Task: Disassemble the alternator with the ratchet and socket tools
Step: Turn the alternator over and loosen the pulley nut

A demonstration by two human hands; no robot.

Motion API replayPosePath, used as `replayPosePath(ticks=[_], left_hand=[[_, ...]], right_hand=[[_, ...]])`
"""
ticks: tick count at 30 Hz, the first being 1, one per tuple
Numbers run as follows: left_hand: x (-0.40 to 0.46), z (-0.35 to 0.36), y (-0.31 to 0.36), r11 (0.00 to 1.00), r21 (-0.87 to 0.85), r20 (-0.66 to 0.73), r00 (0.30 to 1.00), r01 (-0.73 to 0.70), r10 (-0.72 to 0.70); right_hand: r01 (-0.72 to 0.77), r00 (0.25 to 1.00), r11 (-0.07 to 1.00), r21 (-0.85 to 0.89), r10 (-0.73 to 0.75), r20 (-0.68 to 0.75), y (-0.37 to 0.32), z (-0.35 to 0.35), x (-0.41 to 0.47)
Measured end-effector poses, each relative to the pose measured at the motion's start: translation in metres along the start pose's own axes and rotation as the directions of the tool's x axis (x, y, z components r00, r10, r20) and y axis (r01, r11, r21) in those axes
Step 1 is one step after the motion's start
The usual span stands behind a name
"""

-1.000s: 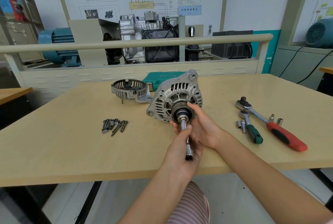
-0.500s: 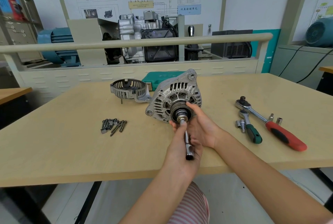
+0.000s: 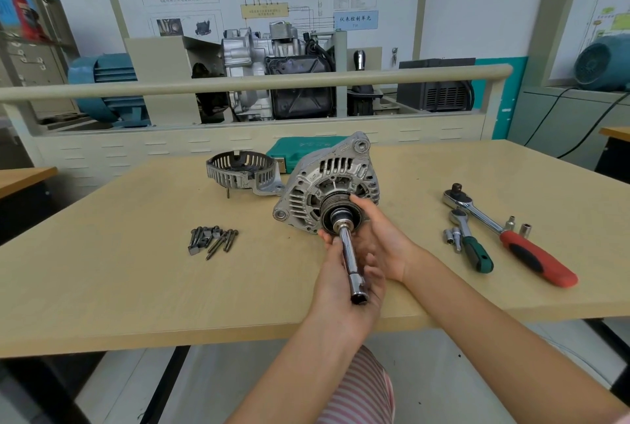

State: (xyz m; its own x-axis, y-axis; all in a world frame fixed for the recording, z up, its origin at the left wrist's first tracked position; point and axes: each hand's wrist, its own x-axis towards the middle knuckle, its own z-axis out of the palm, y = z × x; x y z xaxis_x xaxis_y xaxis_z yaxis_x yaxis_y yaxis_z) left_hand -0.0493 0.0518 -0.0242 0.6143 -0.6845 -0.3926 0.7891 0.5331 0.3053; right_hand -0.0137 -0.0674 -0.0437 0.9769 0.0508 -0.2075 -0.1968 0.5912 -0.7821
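The alternator [image 3: 329, 181] stands tilted on the surface [image 3: 102, 270], its pulley [image 3: 341, 215] facing the person. A long chrome socket tool [image 3: 351, 261] is seated on the pulley's centre and runs from it toward the surface's near edge. The left hand [image 3: 344, 284] lies under and around this tool, fingers [image 3: 332, 246] curled on its shaft, the free square end showing over the palm. The right hand [image 3: 378, 236] sits just right of the pulley, its fingers wrapped around the pulley rim, thumb on top.

The alternator is silver, ribbed with cooling slots, with mounting ears at its top and lower left; the pulley is dark and grooved.

Left of the alternator and touching its housing lies a detached slotted end cover [image 3: 240, 171]; behind the alternator sits a green tool case [image 3: 300, 149]. Well left of it, toward the near edge, lies a cluster of bolts [image 3: 213, 239], with bare surface between. Right of the alternator lie a red-handled ratchet [image 3: 511, 236], a green-handled ratchet [image 3: 472, 243] and small sockets [image 3: 518, 226], apart from the hands. The near edge runs just below the left hand.
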Motion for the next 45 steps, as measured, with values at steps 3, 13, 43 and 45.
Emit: replayPosePath(ticks=[3,13,43,45], left_hand=[[0.001,0.0,-0.002,0.997,0.01,-0.019,0.997,-0.077,0.077],[-0.003,0.003,0.003,0.999,-0.026,-0.001,0.999,0.032,-0.032],[-0.012,0.007,0.004,0.992,-0.116,0.052,0.998,0.039,-0.034],[-0.012,0.008,0.007,0.988,-0.135,0.065,0.996,0.076,-0.068]], right_hand=[[0.013,1.0,1.0,0.018,-0.013,-0.004,0.0,0.001,0.001],[0.016,1.0,1.0,0.016,-0.016,0.018,0.0,-0.001,0.003],[0.001,1.0,1.0,0.014,-0.001,-0.001,-0.001,-0.005,0.008],[0.009,1.0,1.0,0.003,-0.009,0.014,0.0,-0.006,0.008]])
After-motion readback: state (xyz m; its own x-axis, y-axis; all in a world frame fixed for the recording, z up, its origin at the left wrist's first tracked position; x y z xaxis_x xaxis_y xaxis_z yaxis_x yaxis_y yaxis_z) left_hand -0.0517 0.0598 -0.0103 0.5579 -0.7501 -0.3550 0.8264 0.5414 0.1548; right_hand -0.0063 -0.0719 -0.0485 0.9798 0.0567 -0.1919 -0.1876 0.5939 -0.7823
